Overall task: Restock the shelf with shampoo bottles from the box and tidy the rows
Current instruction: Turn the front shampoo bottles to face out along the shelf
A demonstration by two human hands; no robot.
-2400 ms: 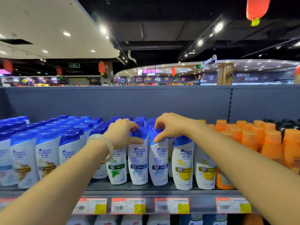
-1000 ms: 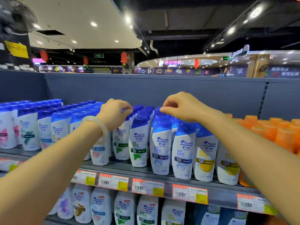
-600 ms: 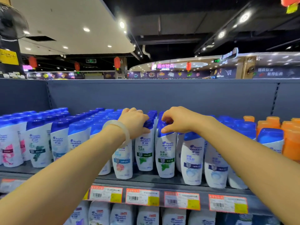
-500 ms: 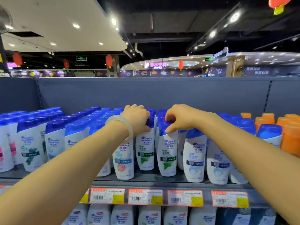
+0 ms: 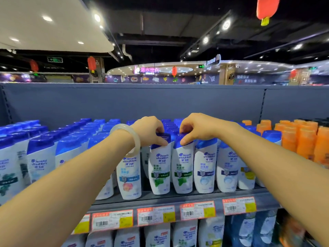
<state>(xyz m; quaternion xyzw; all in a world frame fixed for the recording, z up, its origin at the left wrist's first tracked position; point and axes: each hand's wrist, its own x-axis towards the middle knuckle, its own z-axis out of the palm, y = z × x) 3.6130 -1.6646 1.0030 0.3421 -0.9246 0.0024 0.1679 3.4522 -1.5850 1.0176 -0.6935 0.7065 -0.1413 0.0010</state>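
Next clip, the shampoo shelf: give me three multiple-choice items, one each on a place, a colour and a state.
1. The orange bottles stand where, relative to the blue-capped ones?
A. left
B. right
C. shelf below

2. Label band colour on the two bottles under the hands?
A. green
B. yellow
C. pink

3. The left hand is:
A. open in the air
B. closed on a bottle cap
C. resting on a price tag

Key: B, they fill the shelf's right end; A, both green-label bottles show it; B, fingers pinch the blue cap, as the right hand does.

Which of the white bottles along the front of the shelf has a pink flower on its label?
The pink-flower bottle, standing just below the wrist of the left hand. The green-leaf bottles to its right carry green labels, and the next ones blue.
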